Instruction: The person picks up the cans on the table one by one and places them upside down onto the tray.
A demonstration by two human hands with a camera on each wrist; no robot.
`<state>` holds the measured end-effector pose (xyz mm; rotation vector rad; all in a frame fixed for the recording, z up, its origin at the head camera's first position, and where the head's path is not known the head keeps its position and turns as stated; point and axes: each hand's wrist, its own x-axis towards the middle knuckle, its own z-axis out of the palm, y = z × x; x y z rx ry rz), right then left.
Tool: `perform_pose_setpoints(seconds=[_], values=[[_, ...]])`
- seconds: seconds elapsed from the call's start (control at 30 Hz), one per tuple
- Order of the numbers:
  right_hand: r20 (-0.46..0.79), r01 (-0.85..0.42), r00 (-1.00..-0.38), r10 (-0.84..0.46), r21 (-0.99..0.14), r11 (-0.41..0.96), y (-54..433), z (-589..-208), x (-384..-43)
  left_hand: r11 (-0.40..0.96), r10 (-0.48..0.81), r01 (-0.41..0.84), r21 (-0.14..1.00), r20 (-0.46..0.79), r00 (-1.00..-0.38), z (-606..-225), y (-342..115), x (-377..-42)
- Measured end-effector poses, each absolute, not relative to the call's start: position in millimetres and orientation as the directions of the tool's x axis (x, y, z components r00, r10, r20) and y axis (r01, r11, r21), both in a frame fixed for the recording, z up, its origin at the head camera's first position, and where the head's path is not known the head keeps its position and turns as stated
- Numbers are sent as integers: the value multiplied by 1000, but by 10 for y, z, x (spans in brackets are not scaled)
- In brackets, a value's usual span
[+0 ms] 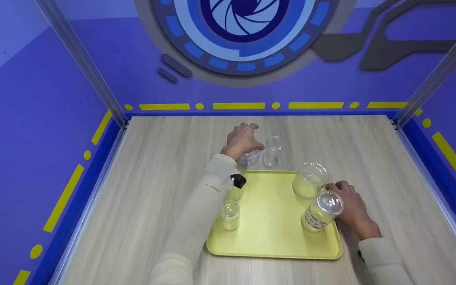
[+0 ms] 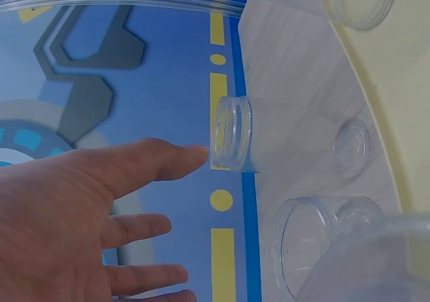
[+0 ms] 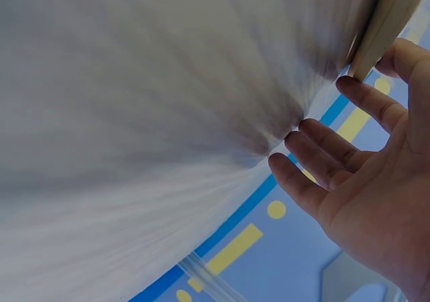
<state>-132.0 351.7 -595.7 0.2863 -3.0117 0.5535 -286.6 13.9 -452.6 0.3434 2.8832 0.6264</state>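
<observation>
My left hand [image 1: 243, 139] is spread open with nothing in its grasp, over a short glass jar [image 1: 249, 159] behind the tray. Beside it stands a tall, narrow glass jar [image 1: 272, 152]; in the left wrist view the thumb [image 2: 178, 160] is near that jar's rim. At the right edge of the yellow tray [image 1: 271, 237], my right hand [image 1: 350, 206] rests with loosely bent fingers. Its fingertips touch the tabletop next to the tray edge [image 3: 386, 27] in the right wrist view. A labelled jar [image 1: 317, 217] stands on the tray close to that hand.
A wide glass jar [image 1: 310, 182] is at the tray's back right corner. On the tray's left side stands a small jar [image 1: 230, 217], with another jar [image 1: 236, 193] partly hidden by my sleeve. Blue panels [image 1: 251, 91] wall in the wooden table [image 1: 152, 158].
</observation>
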Motion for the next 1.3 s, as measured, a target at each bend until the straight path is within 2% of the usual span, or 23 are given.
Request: perform_pose_setpoints(seconds=[0.83,1.3], values=[[76,-193,-981,-178,-332,923,3515,-5946,-1325,929,201,115,351,-221,-954,-4806,190,-3022],[65,-184,-983,-173,-328,926,3526,-5959,-1330,927,216,117,355,-253,-943,-4867,273,-3003]])
